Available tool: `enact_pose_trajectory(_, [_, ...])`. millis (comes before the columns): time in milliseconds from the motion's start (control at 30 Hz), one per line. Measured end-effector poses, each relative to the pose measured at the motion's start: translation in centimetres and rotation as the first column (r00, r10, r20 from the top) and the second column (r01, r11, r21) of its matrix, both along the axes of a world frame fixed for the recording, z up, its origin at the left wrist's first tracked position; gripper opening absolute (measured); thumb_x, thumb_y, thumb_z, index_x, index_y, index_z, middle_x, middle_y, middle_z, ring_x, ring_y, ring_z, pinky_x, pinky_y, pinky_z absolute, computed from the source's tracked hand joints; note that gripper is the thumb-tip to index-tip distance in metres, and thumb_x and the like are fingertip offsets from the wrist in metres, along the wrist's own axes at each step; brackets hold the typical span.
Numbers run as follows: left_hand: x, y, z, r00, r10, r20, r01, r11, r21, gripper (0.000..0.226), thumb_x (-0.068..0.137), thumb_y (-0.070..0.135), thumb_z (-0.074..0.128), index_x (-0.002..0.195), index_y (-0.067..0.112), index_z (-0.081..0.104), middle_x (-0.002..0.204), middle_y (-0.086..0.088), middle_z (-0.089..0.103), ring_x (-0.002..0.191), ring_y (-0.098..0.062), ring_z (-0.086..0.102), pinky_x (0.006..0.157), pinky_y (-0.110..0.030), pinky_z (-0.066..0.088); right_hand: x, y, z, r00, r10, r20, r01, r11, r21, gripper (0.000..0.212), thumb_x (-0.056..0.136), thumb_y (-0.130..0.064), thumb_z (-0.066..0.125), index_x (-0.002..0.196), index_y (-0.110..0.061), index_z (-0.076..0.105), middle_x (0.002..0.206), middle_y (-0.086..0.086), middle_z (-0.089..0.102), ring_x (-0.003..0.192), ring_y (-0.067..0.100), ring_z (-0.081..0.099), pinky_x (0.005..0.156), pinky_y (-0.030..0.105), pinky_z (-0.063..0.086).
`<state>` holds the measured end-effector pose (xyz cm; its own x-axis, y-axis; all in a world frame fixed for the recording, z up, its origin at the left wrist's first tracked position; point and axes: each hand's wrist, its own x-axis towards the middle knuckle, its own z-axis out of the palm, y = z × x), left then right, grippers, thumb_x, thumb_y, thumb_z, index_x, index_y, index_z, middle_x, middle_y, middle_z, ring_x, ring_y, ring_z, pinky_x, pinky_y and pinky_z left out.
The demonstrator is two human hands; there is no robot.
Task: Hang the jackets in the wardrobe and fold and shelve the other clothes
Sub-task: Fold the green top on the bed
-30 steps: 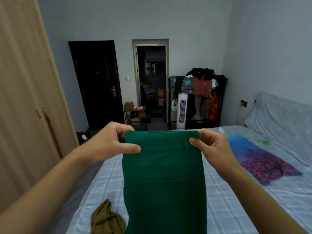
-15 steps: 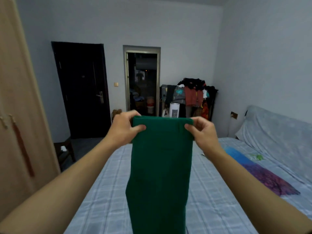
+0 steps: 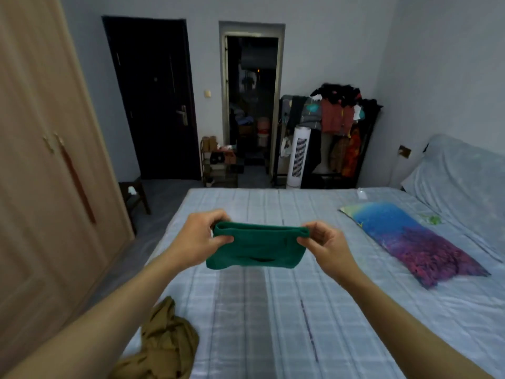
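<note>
A green garment point(image 3: 257, 248) hangs stretched between both hands above the checked bedsheet point(image 3: 273, 310). My left hand point(image 3: 203, 236) pinches its left top corner, thumb in front. My right hand point(image 3: 321, 242) pinches the right top corner. Only a short, swung-away stretch of the cloth shows below the waistband. An olive-brown garment point(image 3: 164, 343) lies crumpled at the bed's near left edge. The wardrobe point(image 3: 46, 165) with its doors closed stands on the left.
A blue and purple pillow point(image 3: 410, 239) lies on the bed's right side. Beyond the bed stand a loaded clothes rack point(image 3: 336, 124), a white tower fan point(image 3: 299, 157), a shoe rack point(image 3: 218, 165) and a dark door point(image 3: 153, 97). A small stool point(image 3: 134, 192) sits by the wardrobe.
The hands have dropped from chest height to low over the bed. The green garment, which hung long and flat before, now swings away and shows only a short stretch.
</note>
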<state>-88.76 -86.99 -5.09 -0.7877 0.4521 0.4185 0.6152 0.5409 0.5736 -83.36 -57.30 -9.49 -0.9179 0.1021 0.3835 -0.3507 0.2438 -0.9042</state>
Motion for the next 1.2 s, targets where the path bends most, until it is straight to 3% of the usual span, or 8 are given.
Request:
enact_pose_trajectory(133, [6.8, -0.8, -10.1, 0.981, 0.008, 0.192, 0.004, 0.998, -0.062, 0.022, 0.072, 0.011, 0.08, 0.081, 0.022, 0.063, 0.078, 0.01, 0.066, 0.077, -0.008, 0.064, 0.07, -0.028, 0.052, 7.3, -0.7, -10.4, 0.985, -0.012, 0.173, 0.006, 0.999, 0.034, 0.014, 0.075, -0.011, 0.072, 0.081, -0.023, 0.071, 0.076, 0.004, 0.071, 0.074, 0.017, 0.067, 0.07, 0.034, 0.055])
enact_pose_trajectory(233, [12.2, -1.5, -17.2, 0.943, 0.024, 0.332, 0.023, 0.99, -0.138, 0.022, 0.071, 0.014, 0.079, 0.08, 0.024, 0.061, 0.076, 0.014, 0.063, 0.075, -0.004, 0.061, 0.064, -0.018, 0.044, 12.6, -1.5, -16.8, 0.956, -0.013, 0.293, -0.025, 0.992, 0.127, 0.016, 0.079, -0.003, 0.073, 0.082, -0.019, 0.071, 0.079, 0.002, 0.071, 0.075, 0.018, 0.069, 0.07, 0.038, 0.057])
enact_pose_trajectory(367, [17.6, -2.6, -23.0, 0.887, 0.017, 0.461, 0.068, 0.984, -0.167, 0.02, 0.073, 0.019, 0.076, 0.081, 0.023, 0.058, 0.076, 0.014, 0.059, 0.071, -0.003, 0.054, 0.062, -0.017, 0.039, 16.9, -2.4, -21.4, 0.907, -0.035, 0.42, -0.056, 0.977, 0.204, 0.022, 0.08, 0.003, 0.073, 0.08, -0.018, 0.07, 0.076, -0.004, 0.07, 0.072, 0.013, 0.067, 0.07, 0.03, 0.055])
enact_pose_trajectory(500, [19.2, -3.2, -24.6, 0.872, 0.02, 0.49, 0.069, 0.984, -0.163, 0.025, 0.075, 0.012, 0.079, 0.08, 0.021, 0.057, 0.076, 0.011, 0.057, 0.073, -0.003, 0.052, 0.061, -0.013, 0.035, 18.4, -3.0, -22.9, 0.883, -0.026, 0.468, -0.092, 0.969, 0.228, 0.016, 0.081, 0.001, 0.073, 0.082, -0.014, 0.069, 0.076, 0.0, 0.069, 0.072, 0.014, 0.066, 0.068, 0.028, 0.054])
enact_pose_trajectory(733, [15.0, -4.3, -25.3, 0.844, 0.052, 0.535, 0.017, 0.992, -0.123, 0.021, 0.076, 0.021, 0.078, 0.085, 0.025, 0.06, 0.081, 0.008, 0.063, 0.077, -0.01, 0.058, 0.071, -0.03, 0.047, 14.4, -4.3, -22.4, 0.875, -0.035, 0.482, -0.066, 0.979, 0.192, 0.014, 0.085, 0.0, 0.069, 0.082, -0.014, 0.068, 0.075, 0.001, 0.067, 0.071, 0.018, 0.065, 0.066, 0.027, 0.053])
enact_pose_trajectory(933, [7.9, -4.5, -26.3, 0.797, 0.037, 0.603, -0.014, 0.999, -0.043, 0.017, 0.079, 0.019, 0.079, 0.084, 0.022, 0.063, 0.08, 0.011, 0.063, 0.076, -0.008, 0.059, 0.064, -0.02, 0.043, 7.8, -5.3, -22.8, 0.855, -0.098, 0.508, -0.006, 0.98, 0.2, 0.015, 0.086, -0.004, 0.069, 0.082, -0.018, 0.067, 0.078, 0.002, 0.068, 0.076, 0.017, 0.066, 0.071, 0.033, 0.055])
enact_pose_trajectory(1133, [1.3, -4.1, -27.6, 0.682, 0.081, 0.727, -0.201, 0.976, 0.079, 0.017, 0.078, 0.006, 0.079, 0.079, 0.017, 0.067, 0.079, -0.004, 0.069, 0.075, -0.022, 0.067, 0.066, -0.033, 0.055, 1.7, -5.3, -22.6, 0.863, -0.105, 0.495, -0.01, 0.974, 0.224, 0.015, 0.086, -0.006, 0.07, 0.082, -0.019, 0.067, 0.075, -0.003, 0.066, 0.071, 0.014, 0.06, 0.067, 0.024, 0.05])
enact_pose_trajectory(1200, [-0.6, -3.5, -27.7, 0.656, 0.113, 0.746, -0.273, 0.957, 0.095, 0.017, 0.078, -0.002, 0.078, 0.079, 0.01, 0.066, 0.074, -0.005, 0.07, 0.073, -0.022, 0.067, 0.063, -0.029, 0.055, -0.2, -5.1, -22.8, 0.86, -0.106, 0.499, -0.006, 0.976, 0.218, 0.011, 0.087, -0.009, 0.07, 0.084, -0.019, 0.067, 0.076, -0.001, 0.066, 0.074, 0.02, 0.061, 0.069, 0.029, 0.052])
